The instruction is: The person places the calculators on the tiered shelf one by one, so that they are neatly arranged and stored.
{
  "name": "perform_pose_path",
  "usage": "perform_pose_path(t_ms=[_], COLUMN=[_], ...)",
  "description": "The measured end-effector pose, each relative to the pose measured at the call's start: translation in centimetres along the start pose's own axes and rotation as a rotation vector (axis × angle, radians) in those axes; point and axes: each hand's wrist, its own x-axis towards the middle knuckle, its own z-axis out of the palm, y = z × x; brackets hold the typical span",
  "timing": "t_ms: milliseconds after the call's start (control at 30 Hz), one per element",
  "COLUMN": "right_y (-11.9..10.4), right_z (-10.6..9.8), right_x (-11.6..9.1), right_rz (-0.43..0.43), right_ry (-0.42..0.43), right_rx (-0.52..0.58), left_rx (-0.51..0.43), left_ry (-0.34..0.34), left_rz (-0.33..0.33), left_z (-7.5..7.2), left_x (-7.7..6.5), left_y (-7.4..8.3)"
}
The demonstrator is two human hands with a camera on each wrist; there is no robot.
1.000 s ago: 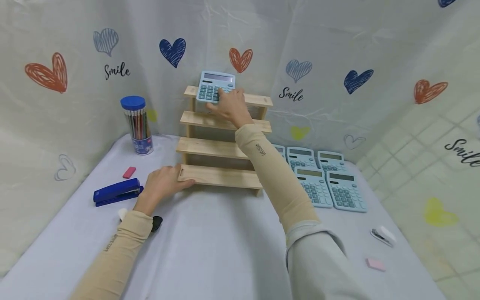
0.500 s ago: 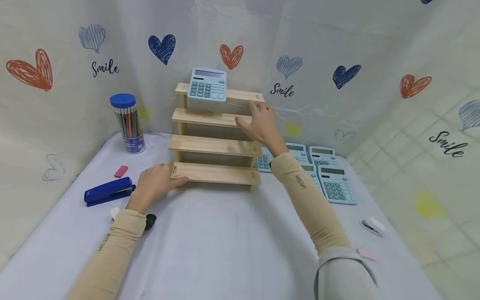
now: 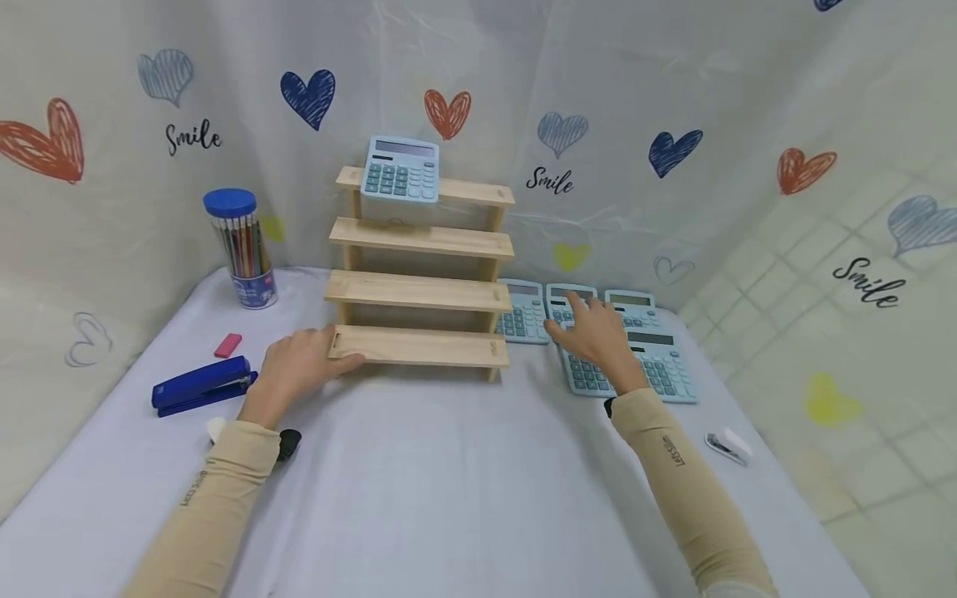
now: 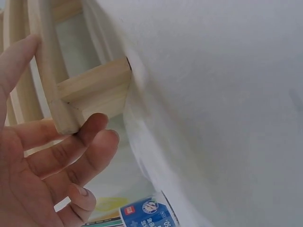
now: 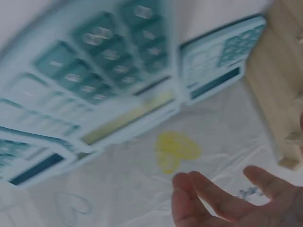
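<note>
Your right hand (image 3: 596,336): spread, shifted down, calculators (image 3: 586,376) beneath it | left hand (image 3: 295,365): pinching rack (image 3: 419,291) | shelved calculator (image 3: 400,169) above both: placement holding

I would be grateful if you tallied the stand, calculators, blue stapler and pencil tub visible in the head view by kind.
Wooden stand: 1
Calculators: 6 (1 on the stand, 5 to its right, some partly covered)
Blue stapler: 1
Pencil tub: 1
Total: 9

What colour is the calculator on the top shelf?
The calculator is light blue; the head view shows it best.
</note>
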Motion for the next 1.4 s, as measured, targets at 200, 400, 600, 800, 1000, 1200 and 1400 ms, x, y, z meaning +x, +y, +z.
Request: perform_pose_path(t_ms=[200,400,600,800,1000,1200,1400], right_y=[2.9,4.5,5.4,5.2,3.9,2.5,2.8], right_z=[1.5,2.8,3.3,4.0,4.5,4.6,4.6], right_x=[-1.5,-2.0,-1.7,-1.8,-1.7,-1.8,-2.1], right_rz=[0.089,0.169,0.226,0.244,0.212,0.183,0.241], right_ry=[-0.175,-0.293,-0.316,-0.349,-0.313,-0.289,-0.334], right_rx=[0.045,0.079,0.085,0.090,0.064,0.027,0.081], left_rx=[-0.002,-0.002,-0.006,-0.010,-0.008,0.000,-0.012], left_ry=[-0.004,-0.018,-0.018,-0.001,0.004,-0.002,-0.004], left_rz=[-0.002,-0.009,-0.015,-0.001,-0.002,-0.004,-0.007], left_z=[-0.1,-0.2,-0.3,-0.1,-0.2,-0.3,-0.2], left_x=[0.0,0.0,0.0,0.0,-0.1,-0.1,-0.1], left_y=[-0.1,0.1,0.3,0.3,0.2,0.2,0.2])
